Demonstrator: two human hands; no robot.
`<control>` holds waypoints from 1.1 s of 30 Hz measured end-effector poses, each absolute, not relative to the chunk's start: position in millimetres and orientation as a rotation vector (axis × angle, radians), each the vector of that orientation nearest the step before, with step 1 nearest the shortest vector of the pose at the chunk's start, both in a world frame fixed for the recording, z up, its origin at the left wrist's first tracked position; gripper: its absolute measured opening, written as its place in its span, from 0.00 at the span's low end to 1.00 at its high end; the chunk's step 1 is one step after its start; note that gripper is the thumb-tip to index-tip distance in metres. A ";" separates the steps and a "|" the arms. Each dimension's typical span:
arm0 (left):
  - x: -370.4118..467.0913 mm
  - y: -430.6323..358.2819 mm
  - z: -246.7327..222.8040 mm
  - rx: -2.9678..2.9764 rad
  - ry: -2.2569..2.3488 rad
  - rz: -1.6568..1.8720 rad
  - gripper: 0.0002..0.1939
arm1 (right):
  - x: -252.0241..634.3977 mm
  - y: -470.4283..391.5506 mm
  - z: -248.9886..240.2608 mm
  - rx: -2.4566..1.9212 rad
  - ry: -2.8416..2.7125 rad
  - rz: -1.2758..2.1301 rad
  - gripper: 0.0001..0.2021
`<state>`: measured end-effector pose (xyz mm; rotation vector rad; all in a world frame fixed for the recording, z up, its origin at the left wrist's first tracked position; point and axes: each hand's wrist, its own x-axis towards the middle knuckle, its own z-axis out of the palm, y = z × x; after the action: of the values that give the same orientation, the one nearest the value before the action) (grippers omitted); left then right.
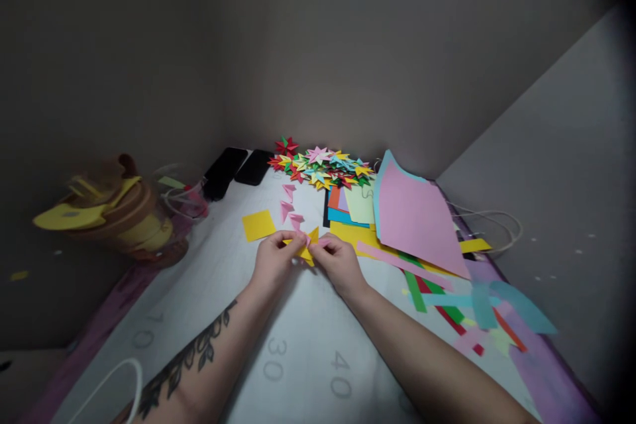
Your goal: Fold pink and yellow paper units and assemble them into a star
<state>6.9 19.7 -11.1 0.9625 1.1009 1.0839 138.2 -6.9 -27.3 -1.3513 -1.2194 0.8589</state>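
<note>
Between my two hands is a folded paper star (313, 253) in yellow with some pink at its middle. My left hand (276, 257) pinches its left side. My right hand (339, 264) grips the right side, with a bit of pink paper at the fingertips. Just beyond the hands lie several small folded pink paper pieces (287, 211). A flat yellow paper square (258, 225) rests to the left of them. Further back sits a heap of many-coloured paper stars (322, 165). The fingers cover part of the star.
Two black phones (254, 167) lie at the back left. A tumbler with a yellow lid (124, 212) stands at the left edge. Coloured sheets (417, 212) are stacked on the right, with paper scraps (462, 308) nearer. A white cable (132, 371) loops at front left.
</note>
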 end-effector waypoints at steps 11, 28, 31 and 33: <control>5.4 23.0 -18.3 1.034 1.078 1.050 0.12 | 137.8 -5.9 -29.1 -1.352 -1.276 0.806 0.10; 9.1 21.0 -16.7 0.898 0.985 1.068 0.16 | 138.0 -4.5 -30.7 -1.352 -1.235 0.948 0.06; 7.5 21.8 -14.2 0.862 0.912 0.987 0.16 | 137.2 -5.0 -29.3 -1.369 -1.158 1.005 0.06; 6.1 22.6 -13.0 0.893 0.897 0.958 0.16 | 136.7 -5.7 -27.1 -1.371 -1.119 1.038 0.05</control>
<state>6.1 22.6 -13.0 0.8925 0.8967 0.9578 136.7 -5.7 -27.1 -1.3706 -1.1190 1.0383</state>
